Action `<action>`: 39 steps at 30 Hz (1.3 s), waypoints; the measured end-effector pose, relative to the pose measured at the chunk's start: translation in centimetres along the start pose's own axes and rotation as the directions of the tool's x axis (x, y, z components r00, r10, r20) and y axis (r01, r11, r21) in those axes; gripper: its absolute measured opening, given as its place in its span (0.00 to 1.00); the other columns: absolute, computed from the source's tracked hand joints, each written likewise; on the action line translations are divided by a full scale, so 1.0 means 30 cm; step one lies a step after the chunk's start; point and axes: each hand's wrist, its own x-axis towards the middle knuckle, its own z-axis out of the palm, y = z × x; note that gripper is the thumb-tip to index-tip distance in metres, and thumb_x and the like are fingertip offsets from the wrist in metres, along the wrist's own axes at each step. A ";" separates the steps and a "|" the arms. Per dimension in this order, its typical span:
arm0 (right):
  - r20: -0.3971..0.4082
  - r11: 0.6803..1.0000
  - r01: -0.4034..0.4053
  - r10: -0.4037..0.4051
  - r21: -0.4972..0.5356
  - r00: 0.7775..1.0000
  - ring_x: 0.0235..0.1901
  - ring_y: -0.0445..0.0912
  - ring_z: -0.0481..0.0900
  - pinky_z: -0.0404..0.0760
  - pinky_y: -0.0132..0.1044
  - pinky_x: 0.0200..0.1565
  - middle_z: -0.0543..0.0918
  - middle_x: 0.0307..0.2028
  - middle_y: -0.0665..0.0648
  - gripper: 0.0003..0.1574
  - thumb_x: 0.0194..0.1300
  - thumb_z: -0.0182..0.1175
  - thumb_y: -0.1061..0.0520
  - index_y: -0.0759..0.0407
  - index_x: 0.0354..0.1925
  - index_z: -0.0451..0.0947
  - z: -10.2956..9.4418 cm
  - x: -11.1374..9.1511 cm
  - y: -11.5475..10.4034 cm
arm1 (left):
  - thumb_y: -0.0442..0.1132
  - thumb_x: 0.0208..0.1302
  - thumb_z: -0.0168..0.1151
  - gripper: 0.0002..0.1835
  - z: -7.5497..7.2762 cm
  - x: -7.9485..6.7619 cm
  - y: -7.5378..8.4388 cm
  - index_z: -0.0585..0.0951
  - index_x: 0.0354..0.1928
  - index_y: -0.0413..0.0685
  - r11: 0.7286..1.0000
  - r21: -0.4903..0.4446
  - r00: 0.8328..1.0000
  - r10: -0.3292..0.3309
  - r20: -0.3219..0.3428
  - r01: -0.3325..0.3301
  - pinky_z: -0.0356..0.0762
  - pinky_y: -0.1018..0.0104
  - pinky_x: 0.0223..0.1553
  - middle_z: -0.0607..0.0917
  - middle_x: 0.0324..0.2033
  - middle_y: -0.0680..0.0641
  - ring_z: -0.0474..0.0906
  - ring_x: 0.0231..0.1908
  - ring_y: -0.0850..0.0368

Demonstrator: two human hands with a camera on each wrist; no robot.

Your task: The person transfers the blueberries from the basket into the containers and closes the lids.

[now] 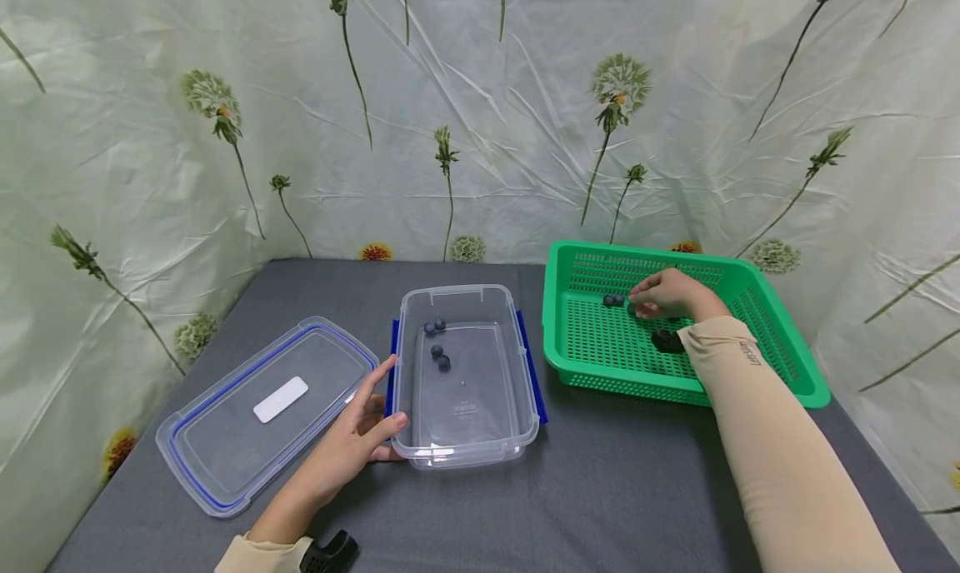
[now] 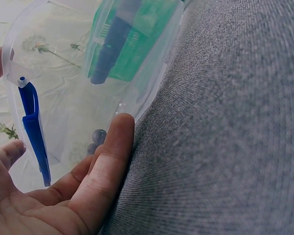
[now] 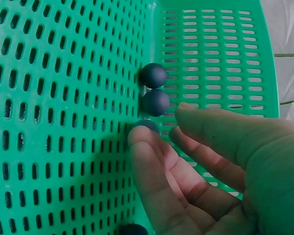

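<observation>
My left hand [image 1: 348, 440] is at the left side of a clear plastic food container [image 1: 480, 406] with blue side clips. Its thumb touches the rim, and its fingers [image 2: 105, 181] lie fairly straight along the outer wall, low by the table. Several blueberries [image 1: 444, 363] sit in the container's left part. Inside a green basket [image 1: 626, 377], my right hand [image 3: 206, 171] reaches down with thumb and fingers apart. One blueberry [image 3: 148, 125] is right at its fingertips, partly hidden by them. Two more blueberries [image 3: 155, 102] lie in line beyond, against the basket wall.
The container's clear lid [image 1: 247, 440], with a blue seal and a white label, lies at the left on the grey tablecloth [image 1: 585, 490]. Another blueberry [image 3: 134, 230] shows at the bottom edge of the right wrist view. A dandelion-print curtain [image 1: 510, 140] hangs behind the table.
</observation>
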 end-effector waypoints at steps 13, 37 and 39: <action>0.013 0.997 -0.062 0.062 -0.040 0.998 0.35 0.42 0.83 0.88 0.37 0.44 0.83 0.41 0.59 0.27 0.83 0.55 0.62 0.80 0.69 0.69 0.015 -0.009 -0.020 | 0.40 0.81 0.59 0.43 -0.004 0.005 -0.004 0.49 0.86 0.76 1.000 -0.003 1.000 0.002 0.015 -0.002 0.93 0.51 0.46 0.65 0.74 0.23 0.78 0.65 0.32; 0.022 0.998 -0.051 0.052 -0.045 0.998 0.37 0.43 0.86 0.89 0.39 0.48 0.83 0.51 0.66 0.20 0.82 0.56 0.64 0.78 0.64 0.73 0.021 -0.002 -0.018 | 0.40 0.81 0.59 0.43 -0.002 0.002 -0.006 0.50 0.86 0.76 1.000 0.012 1.000 0.008 0.008 -0.009 0.93 0.51 0.45 0.66 0.74 0.24 0.78 0.65 0.32; 0.024 0.998 -0.048 0.049 -0.048 0.998 0.37 0.43 0.86 0.89 0.38 0.47 0.83 0.50 0.65 0.20 0.82 0.56 0.64 0.78 0.63 0.73 0.023 -0.003 -0.020 | 0.40 0.81 0.59 0.43 -0.002 0.001 -0.007 0.50 0.86 0.76 1.000 0.013 1.000 0.010 0.007 -0.010 0.93 0.51 0.45 0.66 0.74 0.24 0.78 0.65 0.32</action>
